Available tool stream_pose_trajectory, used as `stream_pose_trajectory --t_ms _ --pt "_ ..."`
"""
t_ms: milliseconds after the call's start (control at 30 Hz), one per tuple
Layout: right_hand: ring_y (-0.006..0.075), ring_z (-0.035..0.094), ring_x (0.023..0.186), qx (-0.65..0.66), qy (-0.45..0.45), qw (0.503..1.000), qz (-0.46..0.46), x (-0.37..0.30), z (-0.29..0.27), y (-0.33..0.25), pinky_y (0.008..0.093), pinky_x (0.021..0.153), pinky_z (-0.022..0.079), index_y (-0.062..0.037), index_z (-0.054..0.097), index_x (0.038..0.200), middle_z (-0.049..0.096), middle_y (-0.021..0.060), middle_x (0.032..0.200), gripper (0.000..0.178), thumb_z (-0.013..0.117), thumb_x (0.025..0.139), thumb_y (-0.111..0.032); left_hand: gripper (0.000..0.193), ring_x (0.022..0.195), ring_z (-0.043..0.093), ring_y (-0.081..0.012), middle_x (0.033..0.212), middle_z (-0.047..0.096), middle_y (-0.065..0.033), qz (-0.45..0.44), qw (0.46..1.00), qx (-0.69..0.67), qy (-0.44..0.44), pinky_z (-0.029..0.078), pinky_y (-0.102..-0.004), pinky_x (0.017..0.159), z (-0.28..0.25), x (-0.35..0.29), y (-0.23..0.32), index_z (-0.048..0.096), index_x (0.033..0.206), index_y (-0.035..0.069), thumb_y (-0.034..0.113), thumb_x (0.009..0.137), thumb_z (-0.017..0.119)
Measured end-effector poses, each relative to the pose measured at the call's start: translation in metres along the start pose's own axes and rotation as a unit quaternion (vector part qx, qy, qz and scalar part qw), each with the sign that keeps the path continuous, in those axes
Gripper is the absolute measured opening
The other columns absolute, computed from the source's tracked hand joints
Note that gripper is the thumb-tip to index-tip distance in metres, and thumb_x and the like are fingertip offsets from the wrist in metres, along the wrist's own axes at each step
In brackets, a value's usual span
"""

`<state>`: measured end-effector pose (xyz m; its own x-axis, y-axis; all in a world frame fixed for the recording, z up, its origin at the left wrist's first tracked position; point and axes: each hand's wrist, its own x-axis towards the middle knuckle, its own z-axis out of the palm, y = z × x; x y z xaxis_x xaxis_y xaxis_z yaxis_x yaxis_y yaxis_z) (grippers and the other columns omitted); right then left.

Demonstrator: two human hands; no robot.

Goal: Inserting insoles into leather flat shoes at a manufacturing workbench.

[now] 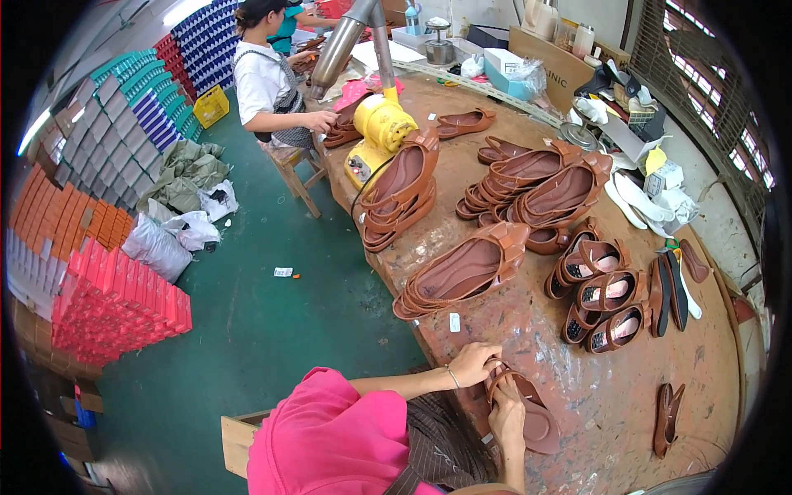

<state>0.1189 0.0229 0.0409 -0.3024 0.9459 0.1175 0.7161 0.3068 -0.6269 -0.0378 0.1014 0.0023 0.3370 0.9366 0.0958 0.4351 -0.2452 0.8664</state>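
Note:
A brown slip-on shoe point(540, 425) lies tilted at the near edge of the worktable, its insole facing up. My left hand point(474, 364), with a thin bracelet at the wrist, closes its fingers on one end of the shoe. My right hand point(507, 410) grips the same shoe at its upper, fingers bent over the edge. The fingertips of both hands are partly hidden. Just beyond my hands lies a nested row of brown shoes point(462, 276). Strapped brown shoes point(615, 293) with pale insoles stand to the right of that row.
More brown shoes point(536, 186) cover the table point(577, 388) farther off. A yellow machine point(381, 124) stands at its left edge below a metal duct point(342, 49). A single shoe point(667, 419) lies at right. One co-worker point(268, 82) sits far left. Stacked boxes point(115, 297) line the green floor.

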Motion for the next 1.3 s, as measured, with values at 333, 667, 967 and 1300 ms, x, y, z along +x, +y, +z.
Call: stream_pose_trajectory --t_ms 333,667,967,1300 --pt "0.0412 0.053 0.121 0.004 0.007 1.000 -0.011 0.0001 -0.0001 -0.0029 0.0465 0.105 0.042 0.0039 0.069 0.105 0.060 0.0231 0.119 0.037 0.053 0.072 0.012 0.012 0.082 0.064 -0.0378 0.084 0.064 -0.0175 0.003 1.000 0.000 -0.004 0.049 -0.0465 0.071 0.0014 -0.0019 -0.0007 0.058 0.089 0.001 0.010 0.086 0.065" --pt "0.0422 0.052 0.123 0.003 -0.001 1.000 -0.014 -0.0003 0.0026 0.0020 0.0476 0.105 0.042 0.0031 0.069 0.107 0.060 0.0231 0.121 0.039 0.053 0.073 0.013 0.012 0.083 0.063 -0.0381 0.083 0.064 -0.0172 0.012 1.000 0.002 0.005 0.048 -0.0465 0.072 0.0044 -0.0015 -0.0054 0.057 0.088 0.001 0.010 0.086 0.065" --pt "0.0411 0.052 0.122 -0.003 -0.004 1.000 -0.013 -0.0006 0.0018 0.0004 0.0448 0.101 0.044 0.0035 0.069 0.107 0.059 0.0230 0.125 0.037 0.053 0.074 0.012 0.012 0.085 0.064 -0.0388 0.085 0.065 -0.0170 0.011 1.000 -0.004 -0.004 0.048 -0.0467 0.072 0.0039 -0.0014 -0.0055 0.057 0.088 0.001 0.009 0.086 0.065" --pt "0.0416 0.053 0.121 -0.006 -0.002 1.000 -0.018 -0.0011 0.0019 0.0014 0.0444 0.100 0.045 0.0056 0.069 0.103 0.059 0.0229 0.122 0.033 0.053 0.074 0.012 0.011 0.086 0.063 -0.0388 0.086 0.065 -0.0170 0.008 1.000 -0.008 -0.005 0.048 -0.0467 0.073 0.0050 -0.0022 -0.0053 0.057 0.088 0.001 0.009 0.086 0.064"
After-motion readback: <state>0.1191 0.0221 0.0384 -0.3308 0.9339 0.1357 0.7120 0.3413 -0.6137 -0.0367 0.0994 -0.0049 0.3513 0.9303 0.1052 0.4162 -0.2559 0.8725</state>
